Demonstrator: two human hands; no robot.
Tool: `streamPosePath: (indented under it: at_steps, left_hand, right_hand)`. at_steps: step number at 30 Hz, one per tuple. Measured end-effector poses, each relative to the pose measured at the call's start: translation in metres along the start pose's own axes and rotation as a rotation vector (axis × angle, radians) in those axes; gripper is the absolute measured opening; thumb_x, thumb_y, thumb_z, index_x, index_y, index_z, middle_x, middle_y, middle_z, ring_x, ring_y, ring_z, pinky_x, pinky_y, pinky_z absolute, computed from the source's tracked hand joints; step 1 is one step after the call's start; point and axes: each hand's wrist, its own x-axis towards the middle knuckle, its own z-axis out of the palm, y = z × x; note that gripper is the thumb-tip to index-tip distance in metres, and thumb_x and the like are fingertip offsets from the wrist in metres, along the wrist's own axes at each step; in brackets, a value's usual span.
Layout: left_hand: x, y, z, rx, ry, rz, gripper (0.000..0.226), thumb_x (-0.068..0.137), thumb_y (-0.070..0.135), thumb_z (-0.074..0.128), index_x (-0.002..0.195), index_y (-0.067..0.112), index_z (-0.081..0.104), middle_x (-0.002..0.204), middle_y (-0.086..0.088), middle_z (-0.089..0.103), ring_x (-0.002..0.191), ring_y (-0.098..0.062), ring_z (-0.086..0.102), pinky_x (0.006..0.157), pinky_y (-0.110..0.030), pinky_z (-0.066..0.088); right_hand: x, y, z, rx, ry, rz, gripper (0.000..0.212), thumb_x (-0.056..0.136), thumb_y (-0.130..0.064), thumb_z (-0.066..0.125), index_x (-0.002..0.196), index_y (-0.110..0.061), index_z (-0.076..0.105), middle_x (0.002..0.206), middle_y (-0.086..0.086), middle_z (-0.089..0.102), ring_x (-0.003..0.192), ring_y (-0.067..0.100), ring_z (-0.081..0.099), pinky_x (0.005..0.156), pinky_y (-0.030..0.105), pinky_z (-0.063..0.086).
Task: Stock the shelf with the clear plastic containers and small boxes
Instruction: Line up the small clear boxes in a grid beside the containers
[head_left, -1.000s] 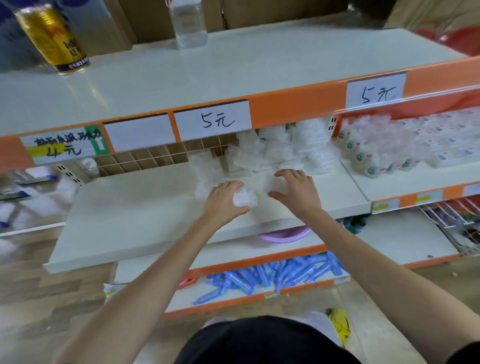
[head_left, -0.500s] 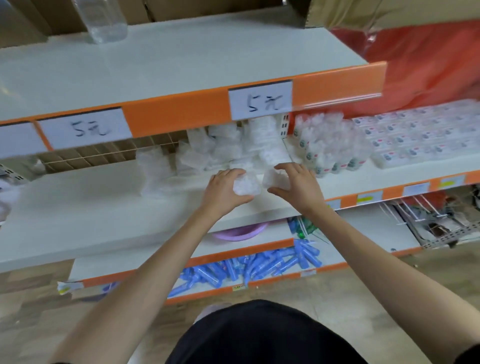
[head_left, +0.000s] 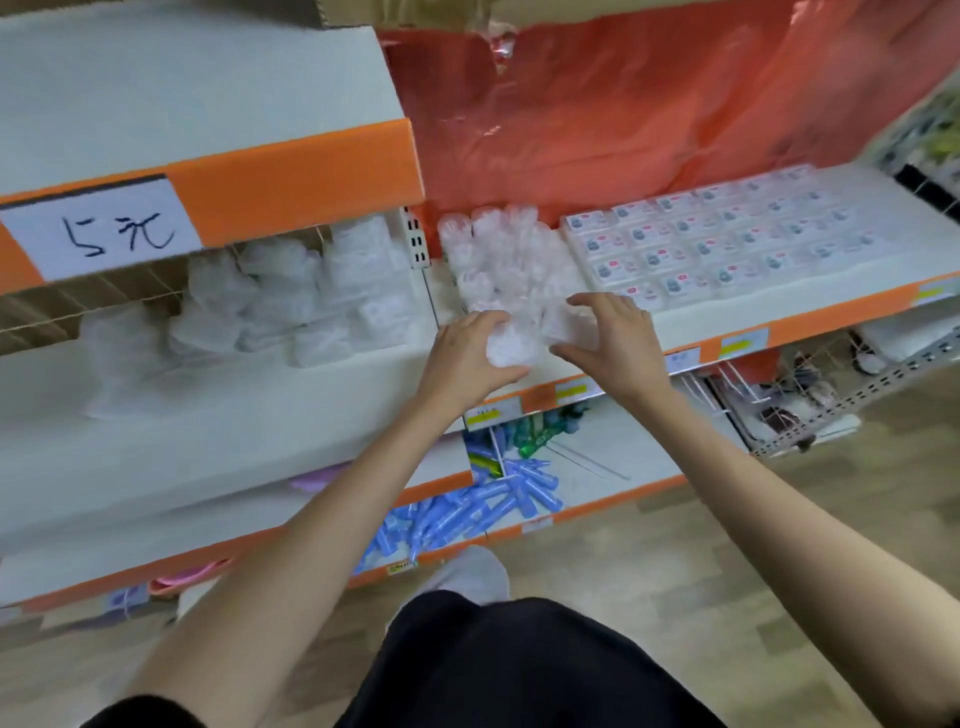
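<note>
The left hand (head_left: 467, 358) was curled round a clear container (head_left: 506, 349) and held it over the front edge of the shelf (head_left: 737, 318), just before the cluster of clear containers (head_left: 506, 254) standing at that board's left end. Motion blur smeared the container into a pale blob, so neither its lid nor its shape could be made out.

The right hand (head_left: 615, 347) was spread wide beside it, fingers nearly straight and thumb out, with something clear and blurred between thumb and forefinger. Whether it gripped that piece or only touched it could not be told.

The small boxes (head_left: 727, 234) lay in rows on the same shelf to the right of the cluster, their printing too soft to read. A red plastic sheet (head_left: 623, 104) hid whatever stood behind them.

In the left bay, white packets (head_left: 311, 301) were piled under a price label (head_left: 98, 234) whose left edge was cut off by the frame. Below, blue tubes (head_left: 467, 514) lay heaped on a lower shelf, partly covered by the left forearm. A shoe (head_left: 472, 571) showed beneath them, half hidden by dark clothing.
</note>
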Motion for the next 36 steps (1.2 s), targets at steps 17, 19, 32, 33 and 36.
streamPosePath:
  at_steps: [17,19,32,33,36]
  left_hand:
    - [0.152,0.101,0.076,0.028,-0.088,0.106,0.068,0.073,0.039,0.080,0.132,0.018,0.053,0.134,-0.001,0.056,0.123,-0.022,0.048,0.096,-0.027,0.027]
    - [0.159,0.105,0.082,0.028,-0.087,0.076,0.068,0.073,0.038,0.080,0.133,0.019,0.053,0.135,0.000,0.056,0.123,-0.020,0.048,0.098,-0.027,0.027]
    - [0.167,0.143,0.133,0.020,0.029,-0.225,0.069,0.073,0.039,0.082,0.132,0.017,0.054,0.130,-0.002,0.060,0.118,-0.025,0.053,0.099,-0.035,0.036]
    - [0.164,0.148,0.137,0.013,0.043,-0.253,0.069,0.073,0.039,0.082,0.133,0.018,0.054,0.129,-0.001,0.060,0.118,-0.024,0.052,0.098,-0.034,0.036]
    - [0.155,0.158,0.145,0.005,0.072,-0.326,0.068,0.075,0.038,0.080,0.134,0.021,0.053,0.131,0.001,0.058,0.119,-0.022,0.050,0.097,-0.028,0.032]
  right_hand:
    - [0.066,0.164,-0.067,-0.092,0.018,0.124,0.056,0.082,-0.040,0.077,0.127,-0.013,0.058,0.126,0.007,0.061,0.118,0.034,0.052,0.093,0.046,0.038]
    - [0.076,0.178,-0.068,-0.098,-0.013,0.126,0.057,0.082,-0.040,0.077,0.128,-0.013,0.057,0.127,0.007,0.061,0.119,0.033,0.051,0.093,0.046,0.038]
    - [0.136,0.251,-0.065,-0.063,-0.213,0.016,0.054,0.089,-0.039,0.068,0.131,-0.010,0.053,0.130,0.010,0.057,0.123,0.032,0.046,0.099,0.043,0.032]
    - [0.137,0.255,-0.065,-0.064,-0.245,0.005,0.054,0.089,-0.038,0.069,0.132,-0.011,0.052,0.131,0.010,0.055,0.124,0.032,0.045,0.100,0.042,0.031]
    - [0.138,0.264,-0.063,-0.047,-0.293,-0.046,0.055,0.087,-0.036,0.069,0.132,-0.011,0.051,0.135,0.010,0.051,0.127,0.032,0.043,0.101,0.044,0.030]
